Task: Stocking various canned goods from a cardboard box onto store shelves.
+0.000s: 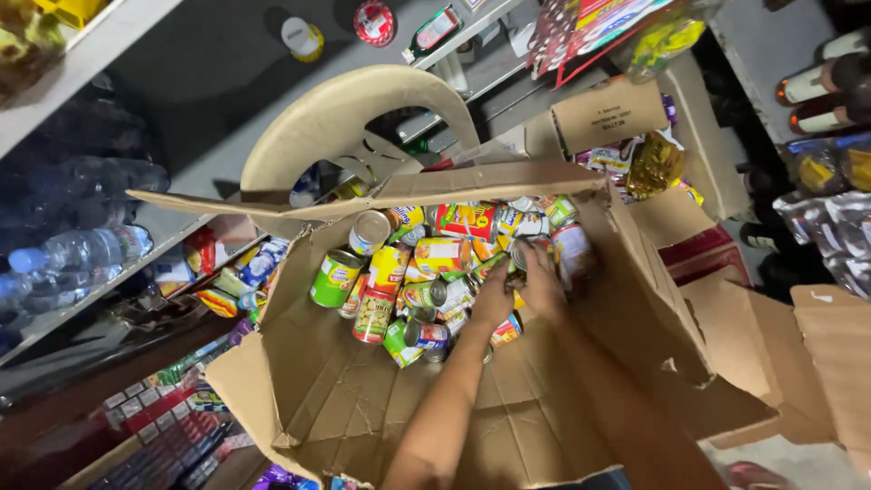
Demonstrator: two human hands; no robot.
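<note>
A large open cardboard box (327, 399) lies in front of me, with a heap of several tin cans (426, 272) piled at its far end. Both my arms reach into it. My left hand (493, 298) rests on the cans near the middle of the heap, fingers curled over a can; whether it grips it I cannot tell. My right hand (542, 283) is just to the right, touching a can (572, 252) with a red and white label. A green-labelled can (334, 279) stands at the heap's left edge.
A beige plastic chair (349, 118) stands behind the box. Shelves at left hold water bottles (82, 254) and packets. Another open carton (671, 145) with snack packets sits at right, beside bottles (821, 86). More cardboard (835, 363) lies at lower right.
</note>
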